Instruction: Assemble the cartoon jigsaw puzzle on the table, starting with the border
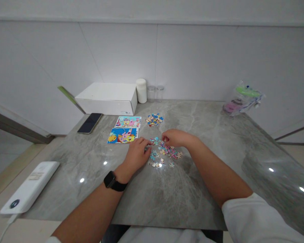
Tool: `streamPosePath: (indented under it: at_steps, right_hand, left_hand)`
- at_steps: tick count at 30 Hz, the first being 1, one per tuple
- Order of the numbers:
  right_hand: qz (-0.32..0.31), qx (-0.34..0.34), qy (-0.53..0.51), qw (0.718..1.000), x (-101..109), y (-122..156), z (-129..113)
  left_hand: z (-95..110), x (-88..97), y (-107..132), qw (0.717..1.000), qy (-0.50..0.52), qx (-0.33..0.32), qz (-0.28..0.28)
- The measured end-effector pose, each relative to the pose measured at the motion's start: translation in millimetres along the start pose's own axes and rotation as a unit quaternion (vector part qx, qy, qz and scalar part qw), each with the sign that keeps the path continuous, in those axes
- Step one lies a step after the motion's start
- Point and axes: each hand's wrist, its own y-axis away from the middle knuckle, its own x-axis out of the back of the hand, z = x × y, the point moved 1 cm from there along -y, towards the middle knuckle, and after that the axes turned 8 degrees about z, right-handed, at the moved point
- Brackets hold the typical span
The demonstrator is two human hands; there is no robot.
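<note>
A loose scatter of small colourful jigsaw pieces (164,153) lies in the middle of the grey marble table (197,189). My left hand (138,152), with a black watch on its wrist, rests at the left edge of the scatter, fingers curled and pinching at a piece. My right hand (174,137) sits at the far edge of the scatter, fingers curled down onto the pieces; what they hold is too small to name. A second small heap of pieces (154,119) lies further back. Two cartoon picture cards (125,130) lie left of the pieces.
A white box (107,98), a white canister (141,90) and two small glass jars (155,93) stand along the back wall. A dark phone (90,123) lies at the left. A white power bank (30,190) sits at the near left edge. A plastic-wrapped bundle (240,98) is far right.
</note>
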Motion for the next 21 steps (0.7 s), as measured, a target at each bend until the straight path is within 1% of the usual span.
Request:
streamPosePath:
  at_steps: [2, 5, 8, 11, 13, 15, 18, 21]
  right_hand:
    - [0.004, -0.023, 0.023, 0.999, -3.0, 0.6, 0.7]
    - [-0.008, -0.038, 0.059, 0.997, -8.2, 0.8, -0.6]
    - [-0.013, -0.011, 0.064, 0.998, -13.2, -1.9, -5.0]
    - [-0.007, 0.029, 0.046, 0.999, -13.9, -5.4, -6.9]
    - [0.004, 0.038, 0.026, 0.999, -9.7, -6.0, -3.4]
    - [0.018, 0.032, -0.01, 0.999, -2.4, -4.5, 4.1]
    - [0.04, 0.017, -0.098, 0.994, 8.5, 0.4, 18.2]
    - [0.05, 0.019, -0.171, 0.984, 12.2, 4.9, 28.0]
  left_hand:
    - [-4.2, -2.2, 0.4, 1.0, -0.008, 0.007, 0.006]
    - [-6.7, -8.4, 2.5, 1.0, 0.004, -0.007, 0.002]
    - [-4.9, -14.7, 4.1, 0.999, 0.022, -0.024, -0.02]
    - [-2.0, -18.7, 4.3, 0.998, 0.05, -0.022, -0.031]
    - [-1.0, -21.1, 4.1, 0.996, 0.079, -0.017, -0.031]
    - [-1.0, -24.3, 4.0, 0.993, 0.11, -0.011, -0.025]
    - [-1.8, -29.7, 3.6, 0.987, 0.158, -0.008, -0.01]
    - [-2.3, -31.7, 2.1, 0.98, 0.199, -0.026, 0.014]
